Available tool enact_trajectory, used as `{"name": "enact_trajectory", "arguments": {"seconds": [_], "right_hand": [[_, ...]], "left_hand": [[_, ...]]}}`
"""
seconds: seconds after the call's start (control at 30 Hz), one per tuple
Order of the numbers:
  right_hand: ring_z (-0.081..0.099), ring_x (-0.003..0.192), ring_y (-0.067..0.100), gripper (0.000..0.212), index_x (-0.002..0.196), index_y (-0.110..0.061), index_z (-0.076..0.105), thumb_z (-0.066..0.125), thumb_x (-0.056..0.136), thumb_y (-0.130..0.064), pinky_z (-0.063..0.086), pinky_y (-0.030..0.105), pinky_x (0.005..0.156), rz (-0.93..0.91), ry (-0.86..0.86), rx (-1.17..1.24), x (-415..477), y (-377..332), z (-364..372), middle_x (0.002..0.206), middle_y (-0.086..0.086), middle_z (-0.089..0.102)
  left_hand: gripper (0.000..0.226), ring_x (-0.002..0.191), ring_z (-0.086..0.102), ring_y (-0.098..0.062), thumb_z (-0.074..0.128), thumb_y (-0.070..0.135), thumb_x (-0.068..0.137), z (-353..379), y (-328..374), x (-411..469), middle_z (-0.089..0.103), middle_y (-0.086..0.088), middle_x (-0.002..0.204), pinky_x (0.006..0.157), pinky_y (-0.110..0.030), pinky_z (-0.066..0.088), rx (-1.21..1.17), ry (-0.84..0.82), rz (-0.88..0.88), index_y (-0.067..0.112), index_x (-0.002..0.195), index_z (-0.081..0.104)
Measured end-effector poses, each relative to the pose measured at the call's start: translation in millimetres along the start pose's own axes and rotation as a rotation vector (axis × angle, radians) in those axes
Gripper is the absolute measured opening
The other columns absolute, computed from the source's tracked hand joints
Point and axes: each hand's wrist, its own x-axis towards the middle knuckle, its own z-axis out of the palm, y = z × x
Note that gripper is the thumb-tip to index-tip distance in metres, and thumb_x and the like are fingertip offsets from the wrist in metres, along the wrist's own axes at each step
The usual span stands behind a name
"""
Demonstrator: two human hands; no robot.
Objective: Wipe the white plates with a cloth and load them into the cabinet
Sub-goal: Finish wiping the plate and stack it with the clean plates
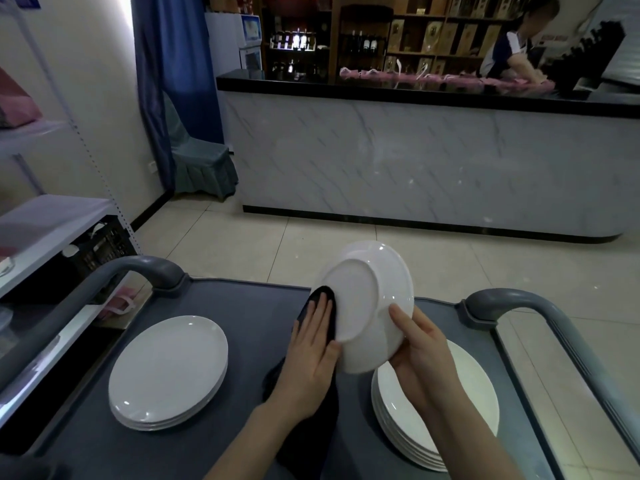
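Grips the tilted plate [367, 306] by its right rim in the curled right hand [419, 344] above the cart [242, 299], and presses the cloth [320, 299] to its left edge with the straight-fingered left hand [311, 355].

The scene is dimly and evenly lit, with bright daylight washed in at the far left beside the blue curtain [166, 81]. Small glare spots are seen on the white plate [367, 299]; the far shelves [433, 32] are blurred, and lines are bowed at the edges.
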Motion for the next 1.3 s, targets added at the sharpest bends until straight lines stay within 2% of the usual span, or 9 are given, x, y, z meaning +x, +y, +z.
{"name": "enact_trajectory", "arguments": {"seconds": [0.17,0.27,0.4,0.53,0.77,0.87,1.0,1.2,1.3], "right_hand": [[0.068,0.108,0.03,0.033,0.117,-0.006,0.068,0.06,0.089,-0.02,0.058,0.038,0.088,0.043,0.008,0.013,-1,5,1,0.116,0.017,0.07],[0.066,0.111,0.033,0.034,0.121,-0.005,0.066,0.058,0.092,-0.019,0.052,0.045,0.094,0.088,-0.003,0.011,-9,16,1,0.118,0.019,0.069],[0.067,0.1,0.033,0.03,0.111,-0.003,0.071,0.061,0.087,-0.017,0.052,0.042,0.084,0.089,0.005,-0.025,-15,18,2,0.113,0.024,0.07],[0.069,0.097,0.028,0.03,0.108,-0.005,0.073,0.064,0.083,-0.019,0.053,0.04,0.082,0.035,0.023,-0.011,-9,6,-1,0.111,0.02,0.071],[0.07,0.104,0.03,0.031,0.116,-0.005,0.068,0.06,0.09,-0.02,0.059,0.035,0.078,0.04,0.021,0.031,-8,6,-11,0.113,0.018,0.071],[0.069,0.103,0.033,0.028,0.114,-0.005,0.07,0.059,0.093,-0.019,0.056,0.039,0.079,0.091,0.008,0.001,-18,14,-16,0.112,0.02,0.071],[0.07,0.086,0.026,0.025,0.097,-0.004,0.076,0.066,0.08,-0.019,0.057,0.031,0.066,0.087,0.022,0.002,-24,12,-21,0.103,0.022,0.072],[0.072,0.089,0.022,0.025,0.11,-0.004,0.071,0.061,0.09,-0.014,0.059,0.032,0.067,0.056,0.018,0.031,-12,-4,-41,0.108,0.016,0.073],[0.072,0.089,0.02,0.021,0.107,-0.009,0.073,0.06,0.092,-0.014,0.059,0.03,0.066,0.05,0.011,0.007,-9,-5,-48,0.108,0.013,0.074]], "left_hand": [[0.064,0.149,-0.01,-0.003,0.006,0.063,0.098,23,35,-8,-0.01,0.025,0.161,0.118,-0.043,-0.012,0.031,-0.028,0.097,0.038,0.155,-0.006],[0.06,0.147,-0.009,0.006,0.004,0.067,0.094,16,41,9,-0.009,0.033,0.157,0.12,-0.037,-0.013,-0.025,-0.033,0.073,0.047,0.15,-0.006],[0.071,0.145,-0.009,0.009,0.003,0.072,0.088,-3,21,30,-0.009,0.03,0.157,0.123,-0.04,-0.003,-0.052,-0.025,-0.03,0.041,0.151,-0.003],[0.068,0.147,-0.008,0.004,0.012,0.06,0.093,-5,9,18,-0.008,0.026,0.159,0.124,-0.039,0.001,-0.086,-0.008,-0.045,0.033,0.154,0.001],[0.052,0.147,-0.004,0.005,0.012,0.057,0.099,28,51,-9,-0.002,0.031,0.159,0.117,-0.017,-0.009,-0.125,-0.079,0.091,0.053,0.149,-0.003],[0.052,0.145,-0.006,0.01,0.009,0.055,0.097,23,52,9,-0.005,0.034,0.157,0.119,-0.024,-0.007,-0.129,-0.093,0.038,0.051,0.146,-0.004],[0.063,0.144,-0.011,0.01,0.007,0.062,0.092,18,32,18,-0.014,0.033,0.154,0.123,-0.031,-0.004,-0.047,-0.081,-0.03,0.042,0.15,-0.008],[0.062,0.148,-0.006,0.002,0.022,0.054,0.101,33,22,-32,-0.01,0.027,0.16,0.121,-0.024,0.003,0.027,-0.069,0.013,0.037,0.155,-0.004],[0.062,0.147,-0.002,0.007,0.032,0.043,0.104,35,22,-50,-0.009,0.028,0.16,0.118,-0.019,0.007,0.063,-0.088,-0.023,0.039,0.154,-0.004]]}}
